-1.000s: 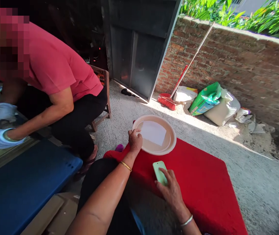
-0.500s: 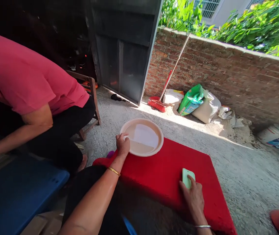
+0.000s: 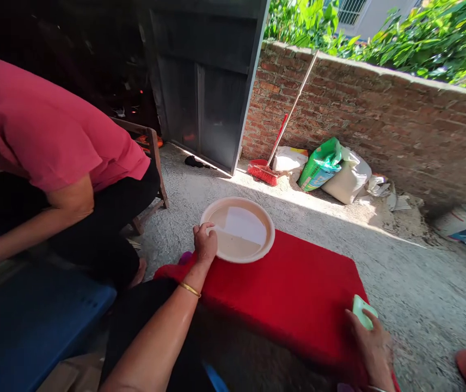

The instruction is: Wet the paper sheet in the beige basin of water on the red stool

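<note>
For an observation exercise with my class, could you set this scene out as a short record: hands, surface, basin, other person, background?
Left hand: grips the left side of the basin's rim
Right hand: holds a flat, pale green object; exact kind unclear
Surface: red-covered table
Basin: round, at the table's far left; seems to hold water
Other person: pink top, bent forward at left
Background: dark door, broom, green sack, brick wall

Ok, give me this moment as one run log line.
Left hand: gripping basin at rim | Right hand: holding green item near red cloth's right edge | Basin: on red cloth
</note>
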Demonstrator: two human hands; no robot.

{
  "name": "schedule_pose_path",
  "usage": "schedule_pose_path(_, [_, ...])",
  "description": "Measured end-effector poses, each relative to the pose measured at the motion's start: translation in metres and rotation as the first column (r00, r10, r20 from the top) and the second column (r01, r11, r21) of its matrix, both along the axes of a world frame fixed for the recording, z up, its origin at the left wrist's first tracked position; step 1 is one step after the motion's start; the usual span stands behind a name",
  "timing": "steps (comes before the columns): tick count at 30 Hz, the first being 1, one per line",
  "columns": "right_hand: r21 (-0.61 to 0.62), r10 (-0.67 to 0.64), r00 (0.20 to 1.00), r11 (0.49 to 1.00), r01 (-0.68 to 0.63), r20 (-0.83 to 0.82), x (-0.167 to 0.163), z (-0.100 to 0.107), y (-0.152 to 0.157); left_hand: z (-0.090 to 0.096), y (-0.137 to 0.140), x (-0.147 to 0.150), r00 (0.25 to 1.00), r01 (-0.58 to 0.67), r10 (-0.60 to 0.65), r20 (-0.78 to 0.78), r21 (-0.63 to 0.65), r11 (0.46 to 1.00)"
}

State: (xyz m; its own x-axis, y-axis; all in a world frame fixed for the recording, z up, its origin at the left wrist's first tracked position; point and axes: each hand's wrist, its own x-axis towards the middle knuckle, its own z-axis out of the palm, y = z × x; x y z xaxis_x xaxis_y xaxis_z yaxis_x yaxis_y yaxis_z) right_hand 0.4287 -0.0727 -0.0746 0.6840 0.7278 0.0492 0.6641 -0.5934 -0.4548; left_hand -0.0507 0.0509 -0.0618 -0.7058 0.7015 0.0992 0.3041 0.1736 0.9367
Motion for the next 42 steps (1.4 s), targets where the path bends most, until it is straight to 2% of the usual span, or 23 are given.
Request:
schedule_pose_path(3, [-0.117,-0.045,0.999,0.992,0.041,-0.031,-0.011,0.003,0.015,-0.002,0.001,0.0,1.0,-0.011,0.011,-0.002,0.006,1.0])
schedule_pose_path(5, [-0.124,0.082,0.997,0.989,-0.083,-0.014,-0.058,0.0,0.024,-0.003,0.001,0.0,1.0,-0.016,0.016,-0.005,0.005,1.0])
schedule_pose_path(7, [-0.06,0.293,0.956,0.954,-0.293,-0.013,-0.121,-0.004,0.027,-0.003,0.001,-0.001,1.0,-0.011,0.011,-0.008,0.007,1.0])
schedule_pose_path(8, [-0.013,0.427,0.904,0.904,-0.428,-0.029,-0.153,-0.006,0.026,-0.002,0.0,-0.002,1.0,-0.007,0.007,-0.011,0.011,1.0])
schedule_pose_path(10, [0.08,0.672,0.737,0.741,-0.667,-0.073,-0.208,-0.011,0.018,-0.001,-0.001,-0.003,1.0,-0.001,0.001,-0.014,0.016,1.0])
schedule_pose_path(12, [0.162,0.806,0.58,0.592,-0.789,-0.119,-0.236,-0.014,0.008,0.0,-0.002,-0.003,1.0,-0.001,0.002,-0.013,0.011,1.0])
schedule_pose_path(13, [0.201,0.829,0.541,0.559,-0.804,-0.14,-0.238,-0.015,0.005,0.0,-0.002,-0.004,1.0,-0.002,0.002,-0.012,0.007,1.0])
schedule_pose_path(14, [0.237,0.826,0.539,0.563,-0.791,-0.162,-0.23,-0.016,0.004,0.001,-0.002,-0.003,1.0,-0.003,0.003,-0.01,0.002,1.0])
schedule_pose_path(15, [0.267,0.797,0.575,0.604,-0.751,-0.183,-0.214,-0.015,0.004,0.001,-0.002,-0.003,1.0,-0.003,0.003,-0.008,-0.001,1.0])
schedule_pose_path(17, [0.267,0.649,0.729,0.758,-0.595,-0.216,-0.163,-0.011,0.009,0.001,-0.002,-0.002,1.0,-0.005,0.005,-0.005,-0.001,1.0])
schedule_pose_path(19, [0.151,0.37,0.903,0.927,-0.343,-0.218,-0.101,-0.002,0.013,0.001,-0.002,-0.001,1.0,-0.007,0.007,-0.004,-0.002,1.0])
schedule_pose_path(20, [0.048,0.2,0.96,0.98,-0.195,-0.197,-0.071,0.004,0.015,0.001,-0.002,0.0,1.0,-0.006,0.006,-0.006,-0.002,1.0])
schedule_pose_path(21, [-0.025,0.058,0.985,0.998,-0.062,-0.163,-0.045,0.009,0.015,0.001,-0.002,0.001,1.0,-0.005,0.005,-0.01,0.0,1.0])
schedule_pose_path(24, [-0.148,-0.152,0.985,0.979,0.139,-0.079,-0.003,0.019,0.017,0.001,-0.002,0.002,1.0,-0.004,0.005,-0.026,0.016,1.0])
schedule_pose_path(27, [-0.173,-0.126,0.991,0.978,0.115,-0.053,-0.022,0.013,0.028,0.0,-0.002,0.002,1.0,0.0,0.001,-0.028,0.03,1.0])
schedule_pose_path(29, [-0.156,-0.018,0.999,0.988,0.011,-0.047,-0.061,0.004,0.041,0.0,-0.003,0.001,1.0,0.005,-0.004,-0.027,0.037,0.999])
schedule_pose_path(31, [-0.112,0.184,0.982,0.976,-0.188,-0.038,-0.114,-0.005,0.051,0.0,-0.003,0.001,1.0,0.012,-0.01,-0.029,0.047,0.999])
schedule_pose_path(32, [-0.083,0.302,0.953,0.949,-0.304,-0.034,-0.142,-0.008,0.053,0.0,-0.003,0.001,0.999,0.014,-0.012,-0.03,0.05,0.999])
schedule_pose_path(34, [-0.009,0.519,0.854,0.854,-0.52,-0.045,-0.193,-0.012,0.052,0.0,-0.003,0.0,0.999,0.012,-0.011,-0.03,0.048,0.999])
schedule_pose_path(36, [0.09,0.658,0.744,0.753,-0.652,-0.116,-0.23,-0.012,0.046,0.001,-0.002,0.0,1.0,0.006,-0.005,-0.024,0.039,0.999])
schedule_pose_path(39, [0.201,0.732,0.632,0.679,-0.706,-0.254,-0.241,-0.008,0.039,0.002,-0.002,0.0,1.0,-0.005,0.005,-0.011,0.027,1.0])
schedule_pose_path(41, [0.217,0.716,0.63,0.695,-0.686,-0.3,-0.218,-0.003,0.039,0.002,-0.002,0.0,1.0,-0.006,0.006,-0.004,0.017,1.0])
schedule_pose_path(42, [0.216,0.686,0.662,0.725,-0.654,-0.302,-0.198,0.0,0.04,0.002,-0.002,0.0,1.0,-0.006,0.006,-0.001,0.011,1.0])
